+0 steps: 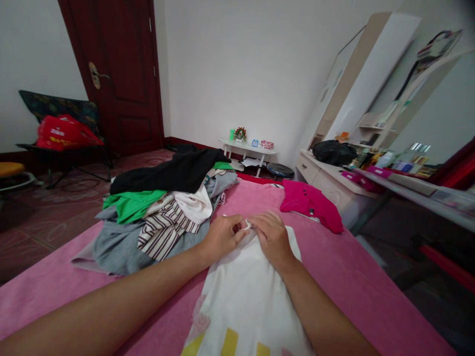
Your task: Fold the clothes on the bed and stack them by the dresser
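Note:
A white garment (252, 291) with yellow marks and a pink frill near its lower edge lies spread on the pink bed cover (163, 309). At its far end, my left hand (224, 237) pinches the edge between thumb and fingers. My right hand (270, 237) grips the same edge close beside it, fingers bent over the cloth. A small fold of white fabric shows between the two hands. The garment's nearest part runs out of view at the bottom.
Left of my hands is a heap of clothes with black cloth (166, 170), green cloth (137, 203) and a striped piece (163, 230). A folded magenta garment (309, 202) lies at the right. Beyond stand a low white table (247, 148) and a dresser (322, 180).

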The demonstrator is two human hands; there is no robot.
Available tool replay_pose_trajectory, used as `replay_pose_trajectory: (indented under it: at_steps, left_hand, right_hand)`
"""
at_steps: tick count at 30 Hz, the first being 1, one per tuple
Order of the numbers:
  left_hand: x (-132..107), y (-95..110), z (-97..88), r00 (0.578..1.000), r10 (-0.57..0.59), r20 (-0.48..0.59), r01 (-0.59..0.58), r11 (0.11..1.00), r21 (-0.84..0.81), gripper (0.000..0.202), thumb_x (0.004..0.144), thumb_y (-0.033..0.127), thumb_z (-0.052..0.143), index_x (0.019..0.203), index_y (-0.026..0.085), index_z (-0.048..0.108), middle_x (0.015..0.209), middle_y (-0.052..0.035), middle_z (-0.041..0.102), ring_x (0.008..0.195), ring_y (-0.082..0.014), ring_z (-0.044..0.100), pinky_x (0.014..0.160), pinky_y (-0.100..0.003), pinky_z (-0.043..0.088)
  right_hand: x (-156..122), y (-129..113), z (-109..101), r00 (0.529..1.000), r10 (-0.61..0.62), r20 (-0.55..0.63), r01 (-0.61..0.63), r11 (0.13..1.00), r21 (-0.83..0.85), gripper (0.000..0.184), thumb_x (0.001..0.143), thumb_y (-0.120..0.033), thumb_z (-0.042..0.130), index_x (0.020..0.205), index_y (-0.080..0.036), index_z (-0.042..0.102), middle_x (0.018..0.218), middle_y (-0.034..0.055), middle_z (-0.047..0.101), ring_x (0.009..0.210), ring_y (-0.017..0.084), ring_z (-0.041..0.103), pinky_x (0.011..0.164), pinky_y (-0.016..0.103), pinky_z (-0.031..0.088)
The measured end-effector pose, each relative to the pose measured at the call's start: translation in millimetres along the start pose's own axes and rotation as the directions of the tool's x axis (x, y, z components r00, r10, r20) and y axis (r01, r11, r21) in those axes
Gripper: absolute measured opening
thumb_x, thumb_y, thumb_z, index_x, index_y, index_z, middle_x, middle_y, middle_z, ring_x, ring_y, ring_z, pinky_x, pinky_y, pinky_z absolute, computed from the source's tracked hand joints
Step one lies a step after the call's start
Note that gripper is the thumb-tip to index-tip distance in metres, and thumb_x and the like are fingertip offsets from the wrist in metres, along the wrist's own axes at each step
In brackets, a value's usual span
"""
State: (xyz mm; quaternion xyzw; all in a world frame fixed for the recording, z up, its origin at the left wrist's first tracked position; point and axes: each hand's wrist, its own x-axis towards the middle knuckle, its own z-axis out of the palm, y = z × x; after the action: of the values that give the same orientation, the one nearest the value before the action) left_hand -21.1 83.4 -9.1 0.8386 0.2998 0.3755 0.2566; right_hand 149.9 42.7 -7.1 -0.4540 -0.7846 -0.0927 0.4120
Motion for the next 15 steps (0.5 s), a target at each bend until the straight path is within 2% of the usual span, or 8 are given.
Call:
replay_pose_trajectory:
  at_steps: [2, 4, 5, 7, 9, 11, 13, 15]
  left_hand:
    - [0.4, 0.8, -1.2, 1.000, 0.006, 0.002, -0.006, 1.000, -0.017, 0.014, 0.085, 0.029, 0.057, 0.079, 0.017, 0.060, 0.070, 0.0002, 0.063, 0.061, -0.0123, 0.054, 0.058, -0.023, 0.035]
    - [0.8, 2.9, -3.4, 1.000, 0.004, 0.017, -0.003, 0.999, -0.036, 0.013, 0.085, 0.029, 0.058, 0.082, 0.017, 0.061, 0.071, 0.0000, 0.063, 0.063, -0.0125, 0.054, 0.058, -0.022, 0.035]
    - [0.8, 4.0, -4.6, 0.999, 0.002, 0.033, -0.001, 0.999, -0.046, 0.012, 0.085, 0.028, 0.058, 0.082, 0.016, 0.061, 0.071, -0.0001, 0.063, 0.063, -0.0124, 0.054, 0.058, -0.022, 0.035]
    - [0.3, 5.5, -6.5, 0.998, 0.007, 0.068, -0.003, 0.998, -0.060, 0.012, 0.084, 0.026, 0.058, 0.084, 0.016, 0.063, 0.073, -0.0005, 0.064, 0.064, -0.0128, 0.055, 0.058, -0.022, 0.036]
    - [-0.4, 4.5, -6.6, 0.995, 0.017, 0.096, -0.008, 0.996, -0.090, 0.014, 0.083, 0.026, 0.057, 0.089, 0.016, 0.065, 0.076, -0.0015, 0.066, 0.067, -0.0140, 0.056, 0.061, -0.023, 0.037]
    - [-0.6, 0.5, -4.4, 0.995, -0.006, 0.100, 0.024, 0.983, -0.182, 0.017, 0.083, 0.028, 0.057, 0.090, 0.016, 0.067, 0.077, -0.0021, 0.066, 0.068, -0.0148, 0.056, 0.063, -0.024, 0.038]
    - [0.1, -4.9, -0.8, 0.992, -0.114, 0.053, 0.125, 0.932, -0.339, 0.018, 0.081, 0.032, 0.057, 0.081, 0.015, 0.064, 0.071, -0.0012, 0.062, 0.064, -0.0138, 0.053, 0.059, -0.023, 0.037]
    - [1.7, -9.3, 2.7, 0.953, -0.303, -0.010, 0.255, 0.819, -0.514, 0.019, 0.078, 0.034, 0.058, 0.073, 0.016, 0.057, 0.064, 0.0016, 0.055, 0.057, -0.0118, 0.049, 0.053, -0.021, 0.034]
  right_hand:
    - [-1.6, 1.5, -9.3, 0.996, 0.083, -0.025, -0.082, 0.996, 0.037, 0.023, 0.088, -0.016, 0.047, 0.096, -0.022, 0.068, 0.090, 0.0053, 0.069, 0.090, 0.021, 0.059, 0.091, 0.039, 0.041]
    - [-0.1, 2.0, -18.3, 0.970, 0.239, -0.049, -0.230, 0.964, 0.135, 0.021, 0.087, -0.020, 0.048, 0.092, -0.022, 0.068, 0.091, 0.0047, 0.068, 0.090, 0.021, 0.059, 0.085, 0.036, 0.042]
    - [1.7, 2.8, -22.0, 0.942, 0.333, -0.052, -0.314, 0.923, 0.224, 0.019, 0.086, -0.021, 0.050, 0.091, -0.021, 0.068, 0.089, 0.0037, 0.068, 0.086, 0.020, 0.059, 0.080, 0.033, 0.043]
    - [5.8, 6.7, -28.3, 0.853, 0.521, -0.038, -0.451, 0.771, 0.450, 0.015, 0.082, -0.024, 0.053, 0.089, -0.021, 0.066, 0.074, 0.0000, 0.064, 0.069, 0.016, 0.058, 0.068, 0.029, 0.044]
    - [9.4, 14.0, -34.6, 0.762, 0.647, -0.021, -0.473, 0.579, 0.664, 0.014, 0.078, -0.027, 0.058, 0.089, -0.020, 0.064, 0.057, -0.0048, 0.054, 0.055, 0.012, 0.051, 0.059, 0.025, 0.042]
    - [11.1, 23.4, -42.0, 0.708, 0.705, -0.034, -0.416, 0.456, 0.787, 0.020, 0.074, -0.029, 0.063, 0.091, -0.019, 0.062, 0.055, -0.0063, 0.052, 0.055, 0.011, 0.051, 0.063, 0.025, 0.043]
    - [10.7, 32.6, -49.6, 0.674, 0.737, -0.046, -0.399, 0.415, 0.817, 0.029, 0.068, -0.030, 0.069, 0.094, -0.019, 0.061, 0.066, -0.0032, 0.060, 0.065, 0.012, 0.057, 0.071, 0.026, 0.046]
    - [8.7, 40.2, -55.7, 0.652, 0.758, -0.025, -0.466, 0.425, 0.776, 0.037, 0.065, -0.033, 0.072, 0.098, -0.019, 0.061, 0.081, 0.0007, 0.066, 0.073, 0.013, 0.061, 0.072, 0.026, 0.047]
